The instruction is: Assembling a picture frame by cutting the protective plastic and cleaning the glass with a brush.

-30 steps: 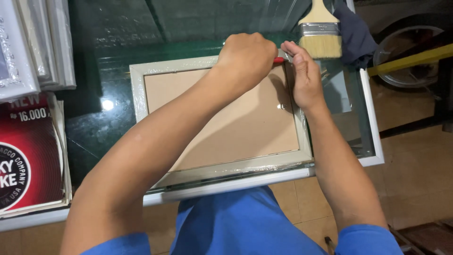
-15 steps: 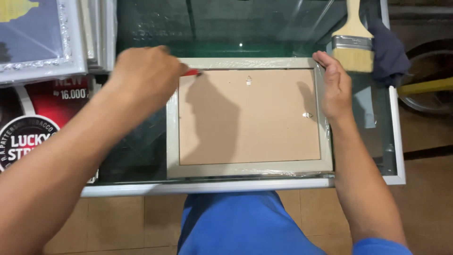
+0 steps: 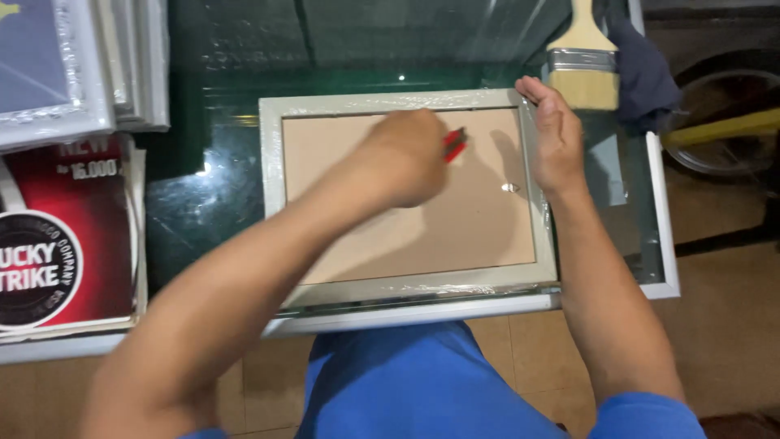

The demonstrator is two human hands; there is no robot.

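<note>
A picture frame (image 3: 406,191) lies face down on a glass table (image 3: 244,195), its tan backing board up, silver border wrapped in clear film. It sits at the near edge of the table, centre of the scene.

The person's left hand (image 3: 406,158) is closed over a small red tool (image 3: 453,145), blurred, w/ the tip over the far-right part of the board. What kind of tool it is can't be told. The right hand (image 3: 556,134) lies flat, fingers together, pressed on the frame's right rail near the far-right corner, steadying it.

A wide paintbrush (image 3: 583,61) rests just beyond the right hand, a dark cloth (image 3: 646,69) beside it. At far left stands a stack of frames (image 3: 89,69); nearer, a red printed poster (image 3: 65,236) lies flat.

Handling, as judged from here: the frame looks light and stiff, approx. a one-hand lift, but prob. holds glass underneath, so fragile. The film wrap is likely slick under the fingers, and glass on glass could slide. The board itself looks thin & would flex if pushed mid-panel. Best hold seems to be the rails, two opposite sides or corners, palms on the border, not the board. A small metal hanger (image 3: 510,188) on the right of the board is no grip point.
</note>
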